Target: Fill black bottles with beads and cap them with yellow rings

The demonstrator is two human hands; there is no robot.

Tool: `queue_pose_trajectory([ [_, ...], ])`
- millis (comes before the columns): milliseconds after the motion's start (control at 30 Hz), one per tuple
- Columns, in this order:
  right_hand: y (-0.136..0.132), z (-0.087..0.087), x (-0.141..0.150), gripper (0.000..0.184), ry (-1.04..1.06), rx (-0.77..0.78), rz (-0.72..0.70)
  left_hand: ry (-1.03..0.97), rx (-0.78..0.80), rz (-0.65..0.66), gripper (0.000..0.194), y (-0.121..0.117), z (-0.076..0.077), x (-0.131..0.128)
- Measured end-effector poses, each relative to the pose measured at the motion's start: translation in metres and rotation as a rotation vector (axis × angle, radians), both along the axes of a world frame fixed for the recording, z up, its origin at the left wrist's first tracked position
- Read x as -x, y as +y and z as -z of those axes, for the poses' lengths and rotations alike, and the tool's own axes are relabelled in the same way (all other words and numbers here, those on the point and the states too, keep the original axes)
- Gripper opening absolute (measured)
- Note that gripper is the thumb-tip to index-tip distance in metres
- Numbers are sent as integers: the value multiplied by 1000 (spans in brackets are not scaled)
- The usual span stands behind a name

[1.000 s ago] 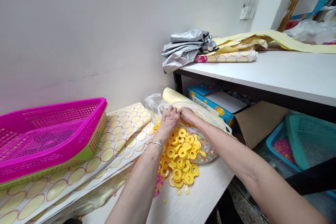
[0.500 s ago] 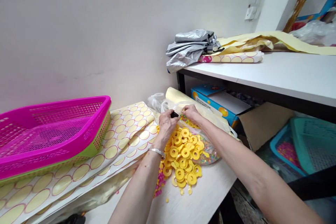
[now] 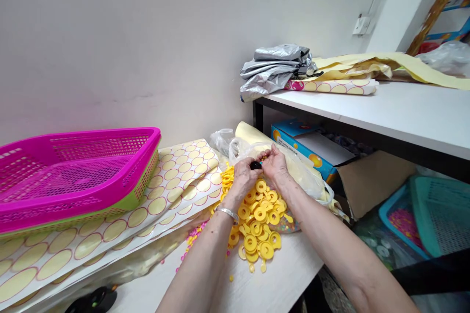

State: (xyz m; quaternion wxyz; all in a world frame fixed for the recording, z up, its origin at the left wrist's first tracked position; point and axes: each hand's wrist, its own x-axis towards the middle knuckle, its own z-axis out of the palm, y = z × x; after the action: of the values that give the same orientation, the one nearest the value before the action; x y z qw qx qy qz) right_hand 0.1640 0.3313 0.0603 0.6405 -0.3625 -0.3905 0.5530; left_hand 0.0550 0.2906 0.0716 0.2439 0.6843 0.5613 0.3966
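My left hand [image 3: 242, 175], with a silver bracelet at its wrist, is closed on a small rounded black object [image 3: 256, 165] whose kind I cannot make out. Against it, my right hand [image 3: 276, 162] is turned palm up and cupped around some tiny multicoloured beads [image 3: 263, 157]. Below both hands lies a heap of yellow plastic rings [image 3: 260, 214] with short tabs. A clear plastic bag [image 3: 288, 226] of colourful beads sits behind my right forearm, mostly hidden. Pink beads [image 3: 196, 234] are scattered left of my left forearm.
Nested pink and green baskets [image 3: 110, 208] stand at left on sheets of round stickers [image 3: 156, 210]. A black object [image 3: 93, 299] lies at the front edge. On the right are a white shelf [image 3: 407, 115], an open blue box [image 3: 304, 144] and a teal basket [image 3: 446, 205].
My right hand has turned palm up, cupping beads beside the black object in my left hand. More pink beads show left of my left forearm. The view has shifted slightly.
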Motion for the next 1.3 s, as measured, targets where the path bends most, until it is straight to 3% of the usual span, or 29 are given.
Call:
queue_pose_trajectory([
  [200, -9, -12, 3, 40, 147, 28, 46, 9, 18, 9, 28, 2, -3, -1],
  [400, -20, -25, 7, 47, 98, 15, 3, -39, -1, 44, 30, 3, -2, -4],
  [467, -21, -28, 10, 40, 88, -7, 47, -70, -13, 59, 32, 4, 1, -6],
  [567, -20, -28, 13, 27, 51, -26, 126, -120, -32, 84, 35, 4, 6, -9],
  [667, -18, -27, 14, 40, 38, -25, 146, -159, -46, 105, 33, 4, 10, -11],
  [767, -17, -26, 13, 42, 42, -43, 124, -183, -41, 106, 31, 5, 11, -12],
  [933, -19, -26, 11, 32, -1, -36, 58, -224, -37, 89, 35, 4, 11, -15],
  [1167, -18, -26, 7, 51, 19, -43, 100, -301, -47, 131, 38, 1, 10, -20],
  [1300, -27, -28, 8, 58, -224, -164, 51, -323, -31, 191, 37, 2, 12, -19],
])
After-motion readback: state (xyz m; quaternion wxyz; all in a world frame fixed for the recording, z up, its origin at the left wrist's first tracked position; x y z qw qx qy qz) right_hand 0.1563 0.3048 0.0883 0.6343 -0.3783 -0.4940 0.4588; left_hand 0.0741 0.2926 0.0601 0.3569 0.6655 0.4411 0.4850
